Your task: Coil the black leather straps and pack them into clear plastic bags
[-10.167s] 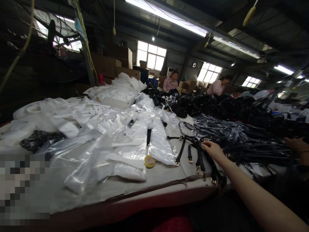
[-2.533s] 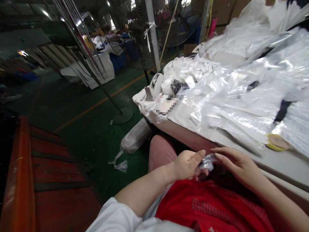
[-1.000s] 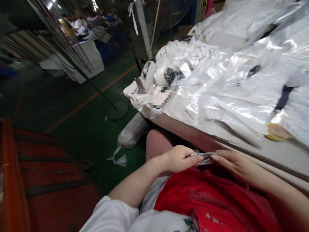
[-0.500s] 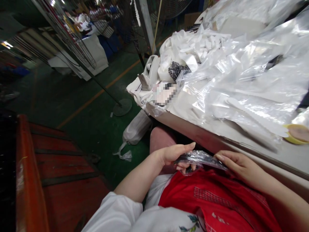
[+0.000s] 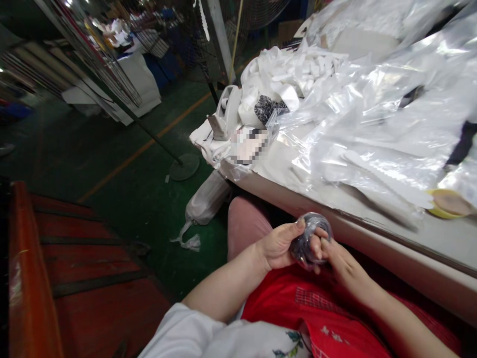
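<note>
A dark, ring-shaped roll in shiny clear plastic (image 5: 312, 222) is held above my lap, just in front of the table's edge. My left hand (image 5: 283, 243) grips its left side, with the thumb on the upper rim. Fingertips show through the opening in the roll's middle. My right hand (image 5: 345, 263) presses its fingers against the roll's right side. What exactly the roll is made of is hard to make out under the plastic. Below both hands lies a red apron (image 5: 283, 291).
Clear plastic bags (image 5: 365, 119) cover much of the table (image 5: 276, 194) on the right. A yellow tape roll (image 5: 449, 204) lies near its front edge. A tape dispenser (image 5: 225, 112) and a phone (image 5: 249, 145) are at the left corner. An orange-red wooden bench (image 5: 89, 263) stands left.
The plastic-wrapped dark strip stretched between my hands is now a round roll. My right hand has moved left, close to my left hand. The view has shifted slightly.
</note>
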Motion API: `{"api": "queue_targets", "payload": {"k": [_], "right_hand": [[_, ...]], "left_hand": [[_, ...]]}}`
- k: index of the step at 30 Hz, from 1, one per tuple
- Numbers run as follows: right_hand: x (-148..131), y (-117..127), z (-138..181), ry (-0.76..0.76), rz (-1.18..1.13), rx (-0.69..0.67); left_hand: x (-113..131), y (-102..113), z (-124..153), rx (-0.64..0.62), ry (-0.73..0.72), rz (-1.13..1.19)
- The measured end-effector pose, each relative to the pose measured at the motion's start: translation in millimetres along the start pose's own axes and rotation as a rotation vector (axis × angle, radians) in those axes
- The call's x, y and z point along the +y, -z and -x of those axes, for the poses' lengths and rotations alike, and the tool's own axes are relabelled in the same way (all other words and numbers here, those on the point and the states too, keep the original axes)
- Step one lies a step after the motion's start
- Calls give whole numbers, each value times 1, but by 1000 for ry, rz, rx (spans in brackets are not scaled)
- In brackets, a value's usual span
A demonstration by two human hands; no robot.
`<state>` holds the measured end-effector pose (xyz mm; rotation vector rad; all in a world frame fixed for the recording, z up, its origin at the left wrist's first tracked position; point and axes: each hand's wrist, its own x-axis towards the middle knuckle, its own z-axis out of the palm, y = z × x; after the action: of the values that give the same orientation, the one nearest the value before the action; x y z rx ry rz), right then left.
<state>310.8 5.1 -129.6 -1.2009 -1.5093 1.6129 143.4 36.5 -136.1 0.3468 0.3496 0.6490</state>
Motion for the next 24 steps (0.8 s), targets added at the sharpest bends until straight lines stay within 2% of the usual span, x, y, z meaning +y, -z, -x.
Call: {"api": "queue_targets", "payload": {"k": [3, 5, 7, 9, 11, 13, 16, 19, 22, 24], "right_hand": [[4, 7, 2, -24, -11, 47], [5, 18, 5, -44, 12, 72], [3, 28, 9, -71, 30, 63], [0, 36, 12, -108, 52, 3], [-2, 39, 15, -149, 108, -106], [-1, 37, 16, -168, 177, -186], [3, 30, 17, -163, 204, -142], [9, 24, 20, -157, 107, -72], [13, 18, 24, -112, 34, -66], [14, 14, 26, -84, 5, 1]], "left_hand": [[-7, -2, -1, 44, -10, 28], [-6, -1, 0, 145, -13, 1], [-3, -2, 2, 289, -39, -102], [-1, -4, 4, 400, -104, -316], [1, -9, 7, 397, -168, -638], [1, -16, 8, 312, -204, -995], [-3, -26, 7, 237, -236, -1327], [-9, -31, 5, 327, -331, -1314], [-17, -30, 3, 523, -418, -1141], [-23, -27, 3, 627, -462, -1006]]}}
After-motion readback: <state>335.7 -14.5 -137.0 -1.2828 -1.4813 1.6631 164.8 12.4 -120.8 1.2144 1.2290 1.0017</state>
